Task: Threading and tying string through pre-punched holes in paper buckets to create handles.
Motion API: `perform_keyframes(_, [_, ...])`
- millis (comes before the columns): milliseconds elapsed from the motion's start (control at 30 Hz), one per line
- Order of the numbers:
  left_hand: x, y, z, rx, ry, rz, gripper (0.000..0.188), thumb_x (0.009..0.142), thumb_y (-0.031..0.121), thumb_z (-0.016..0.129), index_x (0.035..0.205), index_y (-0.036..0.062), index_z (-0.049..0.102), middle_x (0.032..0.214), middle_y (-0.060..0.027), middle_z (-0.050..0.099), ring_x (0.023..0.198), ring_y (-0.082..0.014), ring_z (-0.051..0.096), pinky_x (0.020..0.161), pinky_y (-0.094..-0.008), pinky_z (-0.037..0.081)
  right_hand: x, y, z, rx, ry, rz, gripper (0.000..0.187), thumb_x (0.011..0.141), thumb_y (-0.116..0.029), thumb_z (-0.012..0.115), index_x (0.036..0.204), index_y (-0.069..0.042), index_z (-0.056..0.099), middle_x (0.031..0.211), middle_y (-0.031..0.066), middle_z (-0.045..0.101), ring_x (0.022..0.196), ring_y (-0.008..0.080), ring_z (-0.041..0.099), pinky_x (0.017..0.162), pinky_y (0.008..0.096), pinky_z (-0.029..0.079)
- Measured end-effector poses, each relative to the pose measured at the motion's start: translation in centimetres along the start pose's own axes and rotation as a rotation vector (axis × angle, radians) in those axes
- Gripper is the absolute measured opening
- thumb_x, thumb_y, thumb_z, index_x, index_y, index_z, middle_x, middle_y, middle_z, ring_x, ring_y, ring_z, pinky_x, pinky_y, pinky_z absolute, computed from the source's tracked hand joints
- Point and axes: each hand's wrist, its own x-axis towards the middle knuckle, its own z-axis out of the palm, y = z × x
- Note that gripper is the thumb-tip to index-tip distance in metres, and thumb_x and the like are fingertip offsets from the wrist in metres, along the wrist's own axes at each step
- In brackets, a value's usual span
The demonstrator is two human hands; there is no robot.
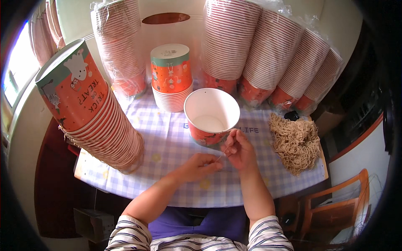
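Observation:
An open orange paper cup with a white inside stands upright on the checked tablecloth. My right hand is just in front of it, fingertips pinched near its rim on a thin tan string. My left hand sits lower left, fingers pinched on the same string. The string runs between the two hands and is hard to see.
A pile of tan string lies to the right. A leaning stack of orange cups is at the left, a short stack behind the open cup, and several plastic-wrapped cup sleeves at the back. A wooden chair stands lower right.

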Motion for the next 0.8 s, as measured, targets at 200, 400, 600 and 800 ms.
perform_keyframes(200, [-1.6,1.6,-4.6,-0.089,0.026,-0.178,0.024,0.092,0.025,0.054,0.092,0.0042,0.065,0.078,0.0031,0.06,0.07,-0.0061,0.052,0.063,-0.0223,0.043,0.4,-2.6,-2.0,-0.156,0.148,-0.087,0.022,0.094,-0.025,0.047,0.085,-0.007,0.057,0.049,-0.0028,0.042,0.041,0.0068,0.031,0.046,0.0244,0.029])
perform_keyframes(400, [-2.1,2.6,-7.4,-0.293,0.295,-0.078,0.029,0.094,0.028,0.05,0.084,0.0044,0.064,0.063,0.003,0.052,0.062,-0.0058,0.049,0.059,-0.02,0.037,0.6,-4.6,-2.6,-0.568,0.485,-0.142,0.021,0.087,-0.024,0.058,0.078,-0.006,0.061,0.049,-0.0045,0.038,0.045,0.0064,0.032,0.047,0.0243,0.028])
perform_keyframes(600, [-1.5,1.6,-6.7,-0.3,0.252,-0.175,0.031,0.094,0.028,0.05,0.081,0.0036,0.063,0.063,0.0025,0.052,0.06,-0.006,0.048,0.059,-0.0203,0.038,0.7,-3.9,-2.9,-1.07,0.627,-0.642,0.014,0.085,-0.017,0.061,0.088,-0.003,0.062,0.068,0.0002,0.052,0.056,0.0085,0.043,0.052,0.0247,0.035])
perform_keyframes(800, [-0.8,1.0,-4.2,-0.169,-0.089,-0.224,0.028,0.094,0.026,0.05,0.085,0.0029,0.062,0.072,0.0026,0.054,0.065,-0.0076,0.048,0.06,-0.0214,0.038,-2.8,-0.4,0.9,-1.575,-0.116,-1.302,0.033,0.074,-0.008,0.067,0.105,-0.003,0.057,0.109,0.0141,0.055,0.091,0.0303,0.056,0.078,0.0376,0.046])
